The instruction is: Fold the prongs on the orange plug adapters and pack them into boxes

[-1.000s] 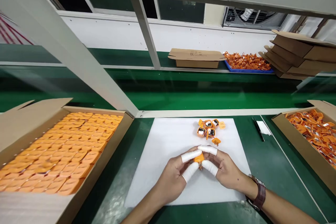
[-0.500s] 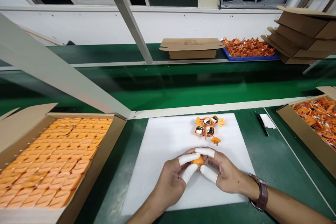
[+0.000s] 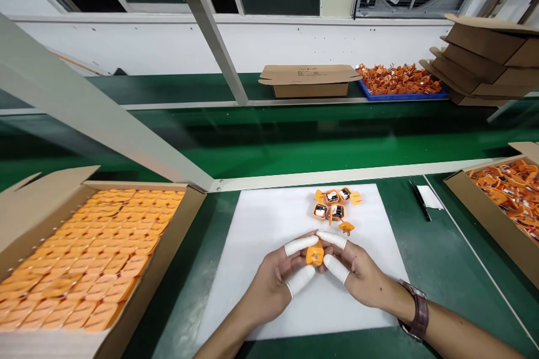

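Centrally, between the two hands, the task's piece is held: an orange casing (image 3: 315,254) is grasped by the covered fingertips of both, above a white sheet (image 3: 248,291). By the right hand (image 3: 364,277), which is marked by a wristwatch (image 3: 416,311), its right side is met with the thumb. By the left hand (image 3: 269,286), its upper left part is steadied with the fingers, while the left thumb is held just below its lower left corner, seemingly clear of it. Both grips are thus closed around the casing, though how firmly cannot be told. Neither hand is clearly nearer, but closer thumb contact is shown on the right. A squarish face is turned toward the viewer; no distinct long axis can be made out.

Beyond the fingertips, slightly to the right, a small cluster of opened orange casings (image 3: 320,211) is laid on the sheet. On the green bench (image 3: 421,252), the sheet is flanked by a left carton (image 3: 162,252), filled with neat rows of orange parts, and a right carton (image 3: 484,210), heaped with loose ones; a black pen (image 3: 420,202) is placed between sheet and right carton. Farther back, a blue tray (image 3: 404,97) is seen, also heaped with orange parts.
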Tool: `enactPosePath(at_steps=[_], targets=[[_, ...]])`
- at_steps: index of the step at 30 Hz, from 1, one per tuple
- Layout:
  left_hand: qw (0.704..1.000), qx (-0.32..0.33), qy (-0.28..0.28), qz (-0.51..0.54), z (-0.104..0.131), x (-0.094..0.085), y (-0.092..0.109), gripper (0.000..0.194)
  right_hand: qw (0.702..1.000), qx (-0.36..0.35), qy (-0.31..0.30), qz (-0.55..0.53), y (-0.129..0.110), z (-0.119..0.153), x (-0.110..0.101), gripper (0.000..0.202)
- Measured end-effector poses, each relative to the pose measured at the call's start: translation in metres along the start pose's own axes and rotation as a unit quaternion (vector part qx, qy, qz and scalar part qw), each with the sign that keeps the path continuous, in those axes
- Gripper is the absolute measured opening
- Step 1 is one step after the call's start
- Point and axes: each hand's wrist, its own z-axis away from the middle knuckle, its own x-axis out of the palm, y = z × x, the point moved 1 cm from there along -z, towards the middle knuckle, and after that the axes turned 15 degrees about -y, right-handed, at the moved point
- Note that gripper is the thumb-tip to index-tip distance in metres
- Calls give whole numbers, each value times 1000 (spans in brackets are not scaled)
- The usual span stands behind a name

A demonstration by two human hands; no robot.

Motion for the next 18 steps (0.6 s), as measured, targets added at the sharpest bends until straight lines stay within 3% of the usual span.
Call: enactPosePath(at_steps=[2,6,10,14,18], targets=[[1000,16,5,-5,0,1,-5,54,1000,2,8,-4,-2,-1,0,38],[990,72,34,-114,-2,2,-17,41,1000,-1,29,4,-3,-3,0,32],[954,113,80,-265,-3,-2,-19,44,999,-9,43,12,-1,-4,0,33],[908,112,157,-373,2,-6,1,39,997,15,42,59,5,1,-1,38],[870,146,236,-408,29,-10,43,38,992,52,39,110,23,8,-9,43]])
